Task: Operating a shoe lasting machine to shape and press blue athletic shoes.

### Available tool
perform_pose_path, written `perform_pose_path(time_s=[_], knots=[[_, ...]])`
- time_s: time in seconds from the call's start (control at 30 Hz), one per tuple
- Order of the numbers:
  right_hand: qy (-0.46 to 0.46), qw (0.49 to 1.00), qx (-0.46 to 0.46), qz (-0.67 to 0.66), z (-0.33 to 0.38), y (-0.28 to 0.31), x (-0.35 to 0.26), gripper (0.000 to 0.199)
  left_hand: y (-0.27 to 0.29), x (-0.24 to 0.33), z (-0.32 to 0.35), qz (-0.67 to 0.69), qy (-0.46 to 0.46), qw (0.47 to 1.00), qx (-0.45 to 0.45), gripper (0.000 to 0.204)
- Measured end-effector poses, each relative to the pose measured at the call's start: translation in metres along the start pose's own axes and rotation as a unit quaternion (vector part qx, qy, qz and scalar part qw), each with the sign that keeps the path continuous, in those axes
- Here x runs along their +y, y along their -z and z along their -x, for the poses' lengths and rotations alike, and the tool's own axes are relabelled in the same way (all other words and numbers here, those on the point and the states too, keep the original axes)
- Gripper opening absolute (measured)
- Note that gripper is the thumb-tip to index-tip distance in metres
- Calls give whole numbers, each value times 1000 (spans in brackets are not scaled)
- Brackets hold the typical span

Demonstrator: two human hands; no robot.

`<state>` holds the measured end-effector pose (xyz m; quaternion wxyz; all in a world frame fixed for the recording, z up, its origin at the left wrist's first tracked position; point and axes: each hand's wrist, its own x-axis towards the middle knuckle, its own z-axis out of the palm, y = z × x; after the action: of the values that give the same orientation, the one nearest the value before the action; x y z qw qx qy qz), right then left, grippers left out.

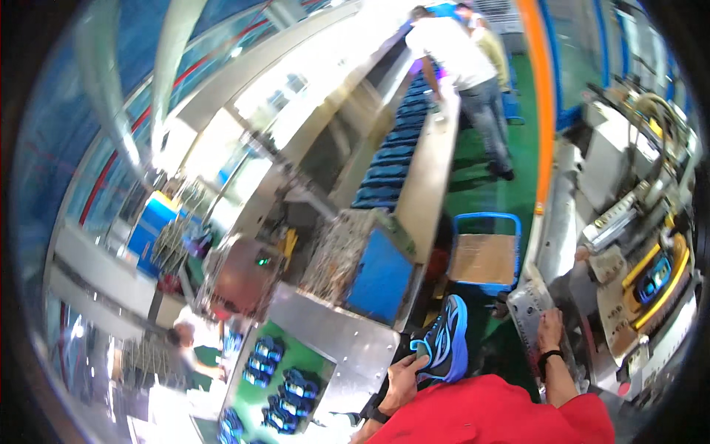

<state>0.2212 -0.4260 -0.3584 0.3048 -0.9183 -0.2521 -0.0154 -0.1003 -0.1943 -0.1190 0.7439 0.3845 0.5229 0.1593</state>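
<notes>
My left hand (403,379) grips a sneaker (444,342) by its heel collar, just in front of my body. The sneaker is black and blue with a bright blue sole, its toe pointing away from me. On the right, my right hand (549,331) rests at the edge of a grey metal control panel (526,305), fingers curled. What may be under those fingers is hidden. Beyond it stands a machine (617,296), where a blue and black shoe part (654,280) sits inside a yellow curved frame (679,274).
A conveyor (431,189) carrying rows of dark blue shoe parts (392,166) runs away from me. Several blue shoes (285,396) lie on a green surface at lower left. A blue-framed cart (484,255) stands ahead. People (455,55) work at the far end and another (188,351) at left.
</notes>
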Motion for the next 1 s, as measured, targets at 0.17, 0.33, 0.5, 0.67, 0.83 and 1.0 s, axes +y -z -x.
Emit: perform_pose_path(time_s=[0.17, 0.33, 0.5, 0.67, 0.83, 1.0], knots=[[22, 998, 63, -6, -9, 15, -19, 8, 71, -15, -13, 104, -39, 993, 36, 41], [162, 970, 125, -130, -104, 48, -142, 12, 148, -14, -17, 143, -40, 978, 145, 34], [333, 914, 67, -221, -194, 86, -403, 12, 238, -2, -28, 253, -34, 940, 228, 24], [549, 818, 11, -171, -209, 96, -693, 8, 353, -8, -98, 234, -158, 908, 308, 9], [626, 762, -109, -124, -212, 28, -924, 21, 480, 8, -199, 141, -236, 858, 434, 19], [653, 734, -181, -39, -212, -73, -1105, 46, 585, 61, -270, 316, -181, 795, 485, 22]])
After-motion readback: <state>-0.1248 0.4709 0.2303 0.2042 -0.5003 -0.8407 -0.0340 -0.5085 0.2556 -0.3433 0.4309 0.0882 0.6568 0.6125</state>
